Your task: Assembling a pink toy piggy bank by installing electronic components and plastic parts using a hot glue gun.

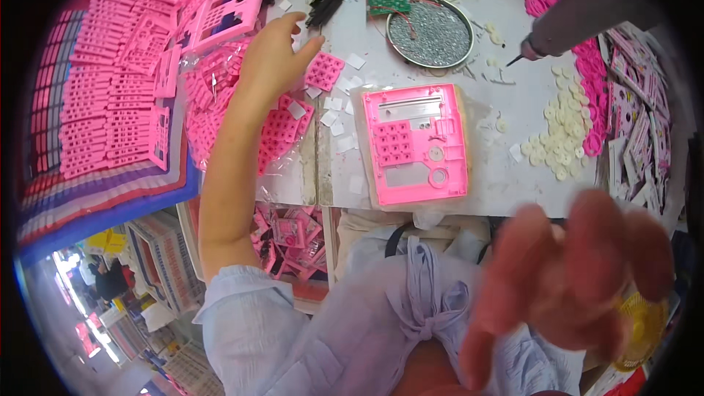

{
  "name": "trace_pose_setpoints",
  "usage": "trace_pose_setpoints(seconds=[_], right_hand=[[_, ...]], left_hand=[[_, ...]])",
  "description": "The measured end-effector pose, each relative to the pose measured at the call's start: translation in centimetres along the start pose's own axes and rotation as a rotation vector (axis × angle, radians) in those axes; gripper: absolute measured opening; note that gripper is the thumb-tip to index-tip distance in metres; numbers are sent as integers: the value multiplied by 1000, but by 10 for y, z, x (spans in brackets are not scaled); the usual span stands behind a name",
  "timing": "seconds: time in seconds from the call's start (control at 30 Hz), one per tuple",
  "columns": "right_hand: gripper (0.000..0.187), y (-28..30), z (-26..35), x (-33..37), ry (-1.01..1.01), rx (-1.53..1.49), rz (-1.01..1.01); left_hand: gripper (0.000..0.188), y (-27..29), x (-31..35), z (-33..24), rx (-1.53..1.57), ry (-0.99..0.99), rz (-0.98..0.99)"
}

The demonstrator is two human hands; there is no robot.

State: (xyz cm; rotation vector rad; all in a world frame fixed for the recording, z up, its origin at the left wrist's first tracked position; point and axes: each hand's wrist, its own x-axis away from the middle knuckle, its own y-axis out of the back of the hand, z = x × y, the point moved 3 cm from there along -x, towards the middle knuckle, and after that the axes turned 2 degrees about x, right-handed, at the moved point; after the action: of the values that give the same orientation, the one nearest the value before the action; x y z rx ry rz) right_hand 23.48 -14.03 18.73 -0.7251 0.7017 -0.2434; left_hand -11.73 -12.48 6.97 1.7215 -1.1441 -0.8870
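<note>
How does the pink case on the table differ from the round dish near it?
The pink case is roughly rectangular, while the dish is round. The pink case holds a pink button pad; the dish holds many small grey pieces. Both are on the table, open side up.

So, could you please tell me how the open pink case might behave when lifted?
The case is probably stiff and light, judging by its thin moulded walls. The button pad inside might shift if tilted, as no cover shows over it. Crinkly clear film peeking out around it may slip or drag along.
</note>
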Motion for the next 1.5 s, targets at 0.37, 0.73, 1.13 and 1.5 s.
trace_pose_setpoints(seconds=[0.37, 0.73, 1.13, 1.5], right_hand=[[56, -39, 6, 22, 148, -42, -167], [47, 0, 9, 9, 211, 47, -28], [51, 102, -65, -40, -334, 431, -513], [37, 101, -67, -27, -564, 622, -260]], left_hand=[[31, -73, -77, -19, -12, 20, 39], [19, -59, -87, -34, 1051, 227, -60], [34, 24, 77, -108, 242, -653, -582], [30, -13, 126, -78, 1787, 399, 379]])
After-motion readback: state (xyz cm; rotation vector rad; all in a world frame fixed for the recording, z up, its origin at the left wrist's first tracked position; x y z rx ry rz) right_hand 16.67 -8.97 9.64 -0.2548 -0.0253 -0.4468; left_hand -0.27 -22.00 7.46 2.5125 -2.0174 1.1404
